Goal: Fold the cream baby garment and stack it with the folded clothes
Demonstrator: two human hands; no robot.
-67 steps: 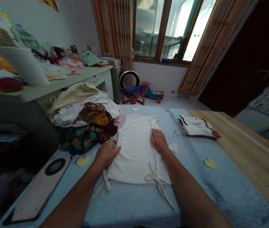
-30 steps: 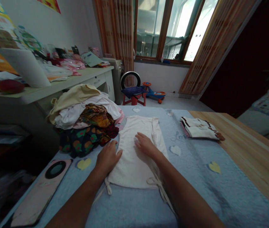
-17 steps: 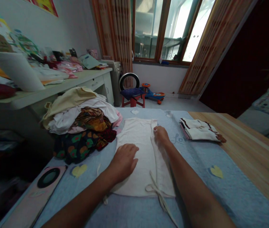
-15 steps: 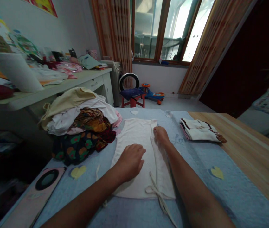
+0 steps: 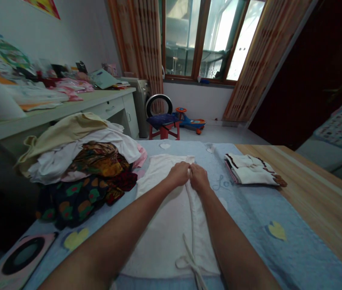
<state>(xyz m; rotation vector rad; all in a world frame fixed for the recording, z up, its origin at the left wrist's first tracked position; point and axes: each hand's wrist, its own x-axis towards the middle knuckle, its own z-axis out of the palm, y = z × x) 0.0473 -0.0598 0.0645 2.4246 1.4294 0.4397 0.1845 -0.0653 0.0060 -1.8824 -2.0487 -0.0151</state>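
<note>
A white garment (image 5: 164, 229) lies flat on the blue cloth, with a long edge running down its right part and thin tie strings (image 5: 190, 264) knotted in a loop near its lower hem. My left hand (image 5: 179, 174) is closed on that edge toward the far end. Right beside it, my right hand (image 5: 198, 177) pinches the same edge, the two hands almost touching. Fingertips are partly hidden by the backs of the hands.
A heap of mixed clothes (image 5: 98, 137) sits at the left, by a cluttered desk (image 5: 110, 102). Folded white clothes with brown trim (image 5: 251, 169) lie at the right. A pink device with a dark round panel (image 5: 22, 255) rests at the front left. The blue cloth (image 5: 249, 225) covers a wooden table (image 5: 306, 181).
My left hand has moved up and right from the middle of the garment to its edge, closing beside my right hand. The view has shifted slightly.
</note>
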